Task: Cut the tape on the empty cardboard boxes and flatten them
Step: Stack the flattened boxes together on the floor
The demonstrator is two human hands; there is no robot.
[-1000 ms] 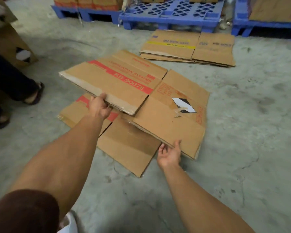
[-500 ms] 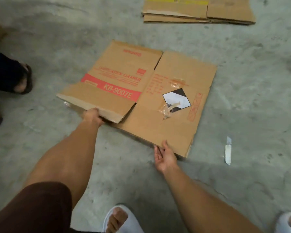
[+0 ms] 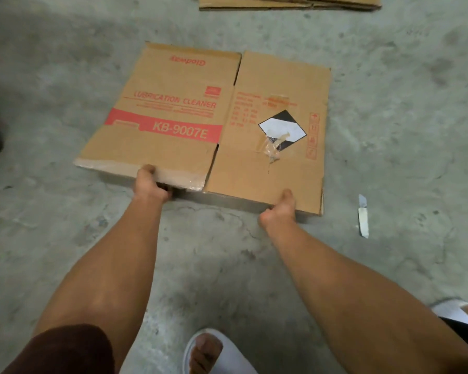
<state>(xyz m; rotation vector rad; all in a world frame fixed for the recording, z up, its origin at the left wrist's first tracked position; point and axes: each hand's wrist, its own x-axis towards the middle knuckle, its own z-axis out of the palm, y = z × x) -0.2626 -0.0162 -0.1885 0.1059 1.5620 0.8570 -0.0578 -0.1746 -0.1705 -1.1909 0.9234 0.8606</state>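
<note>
A flattened cardboard box (image 3: 214, 125), printed "LUBRICATION CLEANER KB-9007E" in red, lies on the concrete floor (image 3: 403, 117) directly ahead of you, its long axis running left to right across your view and its near edge at your fingertips. Your left hand (image 3: 149, 184) curls its fingers over the near edge of the red-banded panel, where a strip of clear tape (image 3: 179, 180) clings to the cardboard; that edge sits raised off the floor with a shadow beneath it. Your right hand (image 3: 278, 207) grips the near edge of the plainer panel, thumb on top, though whether the fingers hook fully underneath cannot be told from this angle. Both hands are equally close to the box, one per panel, so any lift or slide would run along the near edge, away from or toward your body. A black-and-white diamond label (image 3: 281, 125) with crumpled tape marks the right panel. A utility knife (image 3: 363, 215) lies on the floor just to the right of the box, nearer your right hand. More flattened cartons (image 3: 287, 1) lie well beyond, and your white slipper (image 3: 214, 354) stands below.
</note>
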